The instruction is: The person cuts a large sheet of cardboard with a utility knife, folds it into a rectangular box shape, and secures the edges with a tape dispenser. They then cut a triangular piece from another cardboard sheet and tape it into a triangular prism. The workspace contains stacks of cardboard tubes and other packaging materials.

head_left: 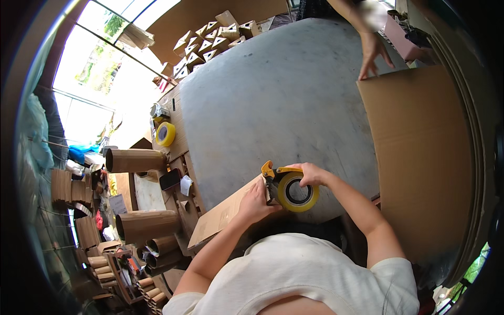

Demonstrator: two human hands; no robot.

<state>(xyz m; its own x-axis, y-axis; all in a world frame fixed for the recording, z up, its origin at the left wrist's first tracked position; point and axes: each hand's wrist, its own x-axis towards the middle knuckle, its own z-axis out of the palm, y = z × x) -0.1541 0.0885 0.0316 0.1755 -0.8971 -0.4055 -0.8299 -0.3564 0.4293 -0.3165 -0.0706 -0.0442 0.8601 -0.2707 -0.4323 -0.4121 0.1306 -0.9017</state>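
The person's right hand [313, 175] closes around one yellow-and-black tape dispenser [271, 179], loaded with one yellow tape roll [285, 198], at the near edge of one grey tabletop [278, 94]; the left hand [254, 203] lies over the end of one long cardboard piece [222, 214] just beside it, how firmly cannot be told; at upper right, one co-worker's hand [373, 56] touches one large cardboard sheet [425, 168]; at left sit one second tape roll [171, 135], one phone [169, 179] and two large cardboard tubes [135, 160].

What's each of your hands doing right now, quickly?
Left hand: on the long cardboard piece, near its far end; grip can't be told.
Right hand: closed, holding the tape dispenser.
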